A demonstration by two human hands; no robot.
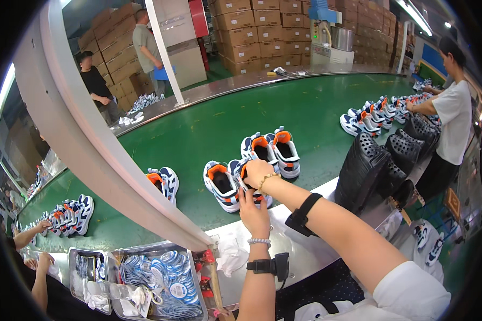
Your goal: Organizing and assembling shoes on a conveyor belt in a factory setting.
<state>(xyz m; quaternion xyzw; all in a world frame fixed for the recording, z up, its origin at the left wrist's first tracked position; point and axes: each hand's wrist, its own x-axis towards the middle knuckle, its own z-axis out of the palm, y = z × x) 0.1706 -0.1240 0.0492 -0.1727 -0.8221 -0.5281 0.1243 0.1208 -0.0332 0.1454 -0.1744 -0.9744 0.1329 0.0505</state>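
On the green conveyor belt in front of me stands a white, navy and orange sneaker [232, 167], largely covered by my hands. My right hand [258, 172] is closed at its opening, with the fingertips hidden inside or behind the collar. Below it, my left hand [254, 215] grips the heel end, its fingers pointing up along the shoe. Close on the left is a matching sneaker [220, 185] with an orange lining. Just beyond my right hand sit two more like it, a sneaker [258, 148] and another sneaker [286, 153].
A white post [107, 160] crosses the left side. Metal trays [190, 283] at lower left hold blue-and-white round tags. Crumpled paper [232, 255] lies on the metal edge. Black perforated clogs [361, 168] stand right. Co-workers handle sneaker rows on both sides; cartons [262, 35] are stacked behind.
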